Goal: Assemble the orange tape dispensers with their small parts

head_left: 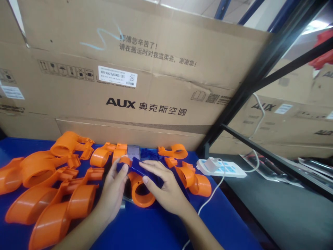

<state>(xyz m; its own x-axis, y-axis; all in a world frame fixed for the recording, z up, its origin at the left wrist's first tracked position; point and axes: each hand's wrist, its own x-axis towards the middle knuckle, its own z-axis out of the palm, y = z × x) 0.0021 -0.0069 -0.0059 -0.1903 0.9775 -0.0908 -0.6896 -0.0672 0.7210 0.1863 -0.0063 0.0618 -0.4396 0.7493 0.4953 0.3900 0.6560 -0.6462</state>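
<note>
Both hands meet over the middle of the table at an orange plastic part with a round open ring (143, 194). My left hand (114, 187) is closed, thumb and fingers pinching the part's narrow orange end (125, 160). A dark blue plastic piece (139, 168) sits against that end. My right hand (166, 184) grips this blue piece between its thumb and fairly straight fingers. The ring hangs below the hands, its opening facing me. How the blue piece joins the orange part is hidden by the fingers.
Several orange ring parts (54, 215) lie left on the blue table (135, 229), more (200, 185) right. A phone (133, 151) and blue pieces (151, 153) lie behind the hands. A power strip (234, 171) with white cable stands right. Cardboard (156, 90) walls the back; a black post (249, 86) slants beside it.
</note>
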